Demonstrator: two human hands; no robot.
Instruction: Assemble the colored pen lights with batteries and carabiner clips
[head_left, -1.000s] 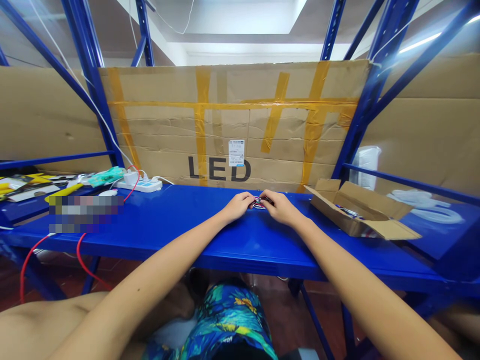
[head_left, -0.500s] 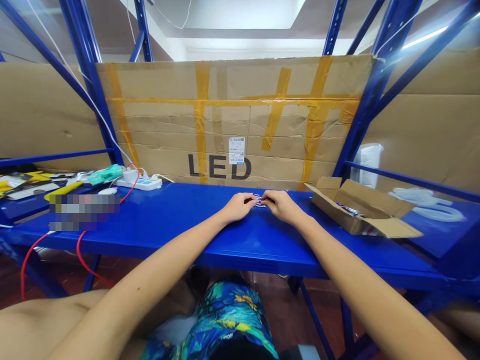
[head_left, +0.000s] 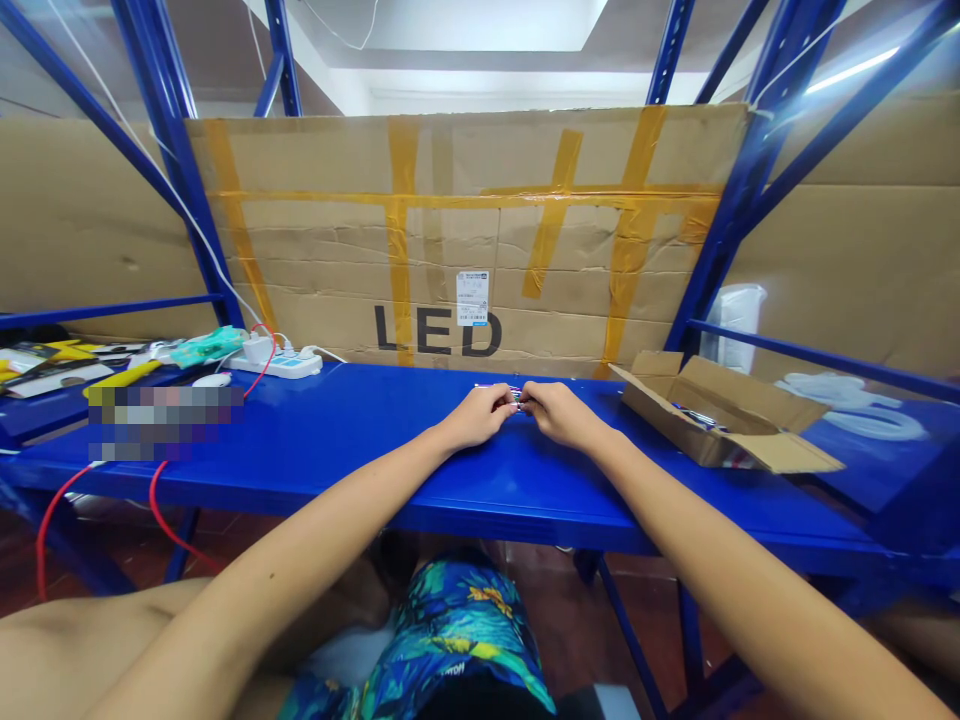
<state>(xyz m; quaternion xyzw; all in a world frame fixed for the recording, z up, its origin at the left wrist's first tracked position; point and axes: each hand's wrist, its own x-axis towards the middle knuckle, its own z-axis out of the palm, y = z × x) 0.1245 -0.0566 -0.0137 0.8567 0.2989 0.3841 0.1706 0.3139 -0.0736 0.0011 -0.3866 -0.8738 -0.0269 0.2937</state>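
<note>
Close together near the back edge of the blue table (head_left: 330,420) are my two hands. My left hand (head_left: 480,414) is closed, its fingertips pinching small thin pieces (head_left: 516,394) with shiny and purplish parts. My right hand (head_left: 556,410) is closed from the other side, fingertips on the same pieces. The fingers cover most of them, so their exact shape cannot be made out. To the right, an open cardboard box (head_left: 675,421) holds similar thin shiny items (head_left: 701,417).
A white power strip (head_left: 281,364) with plugs and a red cable stands at the back left. Tools and a yellow-handled item (head_left: 127,379) lie farther left. Behind the table stands a large taped cardboard panel (head_left: 330,250); white coiled tubing (head_left: 874,423) lies right.
The fingertips have shifted slightly around the small pieces, and a thin purplish end now shows above my left hand. The view has tilted a little.
</note>
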